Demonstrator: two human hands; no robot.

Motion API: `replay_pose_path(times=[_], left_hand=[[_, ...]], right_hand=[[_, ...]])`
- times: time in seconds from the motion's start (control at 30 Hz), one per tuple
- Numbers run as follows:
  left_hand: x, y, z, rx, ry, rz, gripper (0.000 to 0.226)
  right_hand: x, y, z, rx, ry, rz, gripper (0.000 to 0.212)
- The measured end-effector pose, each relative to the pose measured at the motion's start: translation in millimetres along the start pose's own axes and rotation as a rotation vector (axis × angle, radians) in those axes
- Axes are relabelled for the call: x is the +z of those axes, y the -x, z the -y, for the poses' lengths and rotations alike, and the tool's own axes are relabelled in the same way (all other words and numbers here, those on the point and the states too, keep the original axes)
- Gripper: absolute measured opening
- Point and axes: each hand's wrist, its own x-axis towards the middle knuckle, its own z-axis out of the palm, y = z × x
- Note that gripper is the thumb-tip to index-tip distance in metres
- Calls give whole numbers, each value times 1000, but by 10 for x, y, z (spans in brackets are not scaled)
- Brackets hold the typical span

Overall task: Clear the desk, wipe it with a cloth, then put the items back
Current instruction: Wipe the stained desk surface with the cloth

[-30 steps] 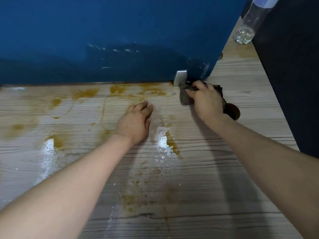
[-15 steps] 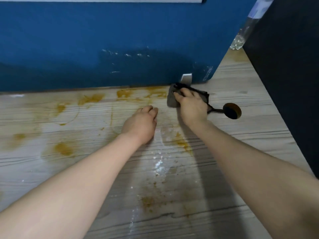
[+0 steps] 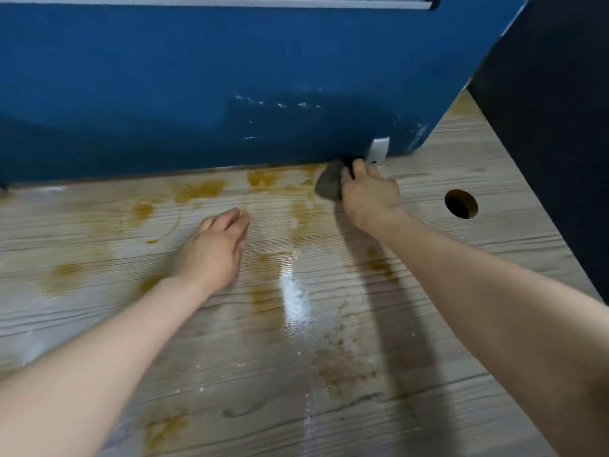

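Wood-grain desk [image 3: 329, 374] lies nearest, streaked with wet sheen and orange-brown stains [image 3: 201, 189]. Farther in, the left hand [image 3: 214, 252] rests flat on it, fingers straight and close together. Farthest, the right hand [image 3: 369, 192] grips a dark cloth [image 3: 329, 184], pressing it against the desk at the foot of the blue partition [image 3: 230, 87], beside a round cable hole [image 3: 460, 203].

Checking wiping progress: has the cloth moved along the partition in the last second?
Yes. The cloth has slid left, from right of the white bracket to its left.
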Motion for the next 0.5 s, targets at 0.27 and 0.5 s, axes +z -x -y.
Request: replay_pose_path(times=[0.27,0.5], left_hand=[[1,-25,50,48,-25,-18,50],[-12,-24,46,59,-14,-10,51]], right_hand=[[22,-178,-29,75,-140,84,61],[97,-144,-46,141,-250,34,57]])
